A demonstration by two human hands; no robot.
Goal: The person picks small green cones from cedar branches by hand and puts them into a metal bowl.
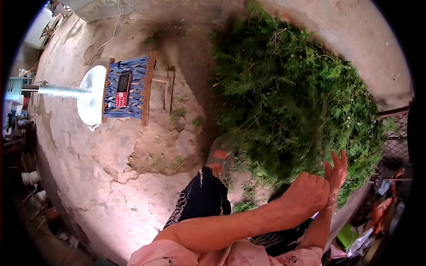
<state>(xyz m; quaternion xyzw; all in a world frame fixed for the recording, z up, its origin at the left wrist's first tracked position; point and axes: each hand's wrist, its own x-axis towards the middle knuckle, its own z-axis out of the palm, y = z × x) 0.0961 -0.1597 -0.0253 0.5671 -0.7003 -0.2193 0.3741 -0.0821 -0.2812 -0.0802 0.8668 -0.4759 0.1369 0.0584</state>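
Note:
My left hand [308, 191] is closed in a fist in front of my right wrist, at the near edge of a big heap of green, feathery evergreen branches [350, 106]. Whatever the fist may hold is hidden; the greenery just beyond it is blurred. My right hand [337, 170] is raised beside the fist with its fingers stretched out, and nothing shows in it. Behind those fingers are more of the cut sprigs. I cannot tell whether the fist touches the right wrist.
A small wooden stool [144, 99] with blue strap webbing carries a red and black keypad phone [123, 91]. Left of it stands a fan-like stand with a round white base [91, 111]. My sandalled foot [218, 155] borders the heap. Wire mesh [395, 146] and clutter lie right.

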